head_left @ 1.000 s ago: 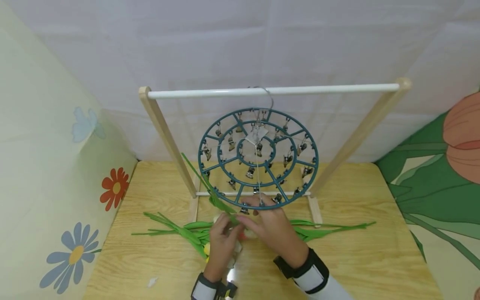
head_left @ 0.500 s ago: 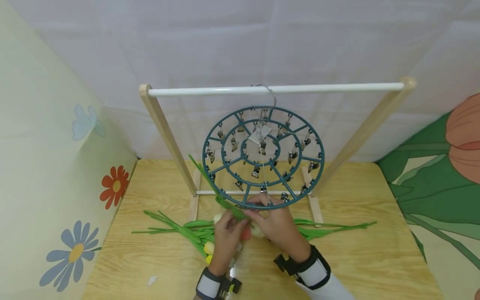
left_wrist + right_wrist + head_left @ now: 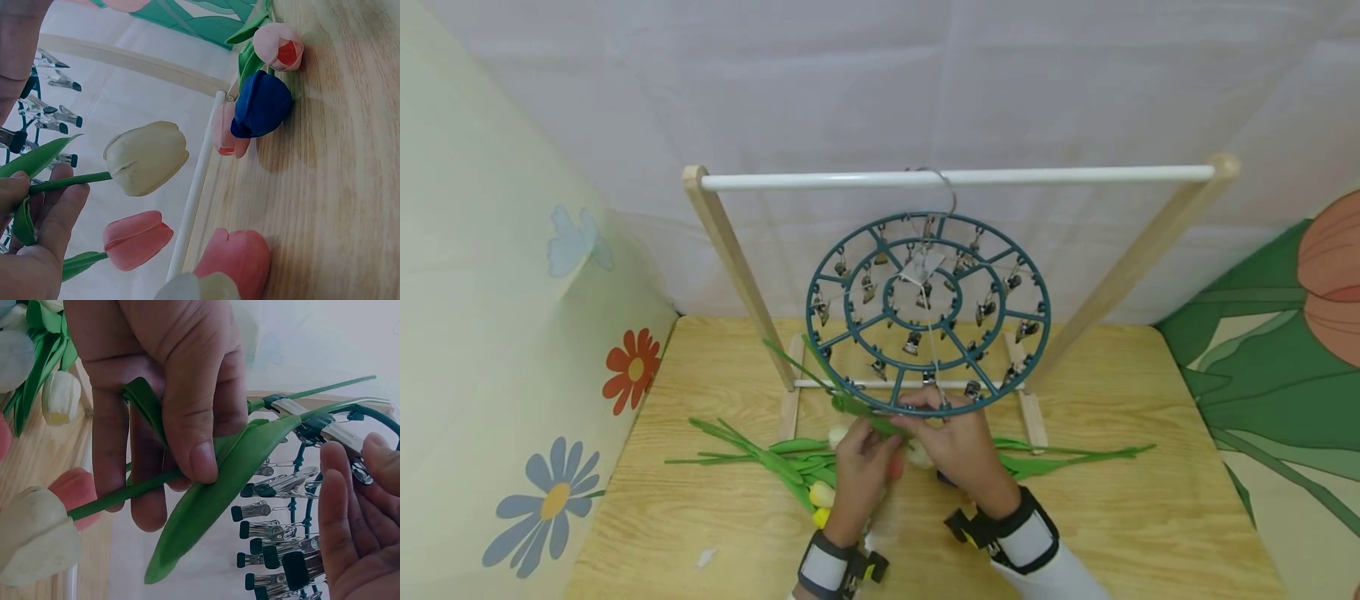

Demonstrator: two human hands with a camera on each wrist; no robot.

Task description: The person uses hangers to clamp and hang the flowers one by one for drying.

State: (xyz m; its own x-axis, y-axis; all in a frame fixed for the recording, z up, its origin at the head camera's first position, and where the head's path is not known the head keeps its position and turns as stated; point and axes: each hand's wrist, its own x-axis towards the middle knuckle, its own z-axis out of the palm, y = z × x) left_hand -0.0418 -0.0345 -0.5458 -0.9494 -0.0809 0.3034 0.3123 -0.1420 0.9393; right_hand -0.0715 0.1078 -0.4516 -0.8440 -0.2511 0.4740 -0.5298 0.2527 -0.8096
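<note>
A white tulip (image 3: 147,157) is pinched by its green stem between the thumb and fingers of my left hand (image 3: 863,475). Its leaf and stem end reach up to a metal clip (image 3: 344,436) on the rim of the round teal clip hanger (image 3: 814,329). My right hand (image 3: 964,454) pinches that clip's handles between thumb and forefinger at the near rim. Beside it, another clip (image 3: 284,405) grips a green stem. Just behind the white tulip is a pink tulip (image 3: 136,240); where its stem ends is hidden.
A wooden rack with a white bar (image 3: 820,181) carries the hanger. Several tulips lie on the table (image 3: 1112,525): stems (image 3: 730,442) at left, more stems (image 3: 1090,454) at right, a blue tulip (image 3: 262,105) among pink ones. A white scrap (image 3: 706,557) lies front left.
Both hands and the hanger's near rim have shifted slightly right. The held stem has swung lower on the left, and a second green stem now shows apart from it.
</note>
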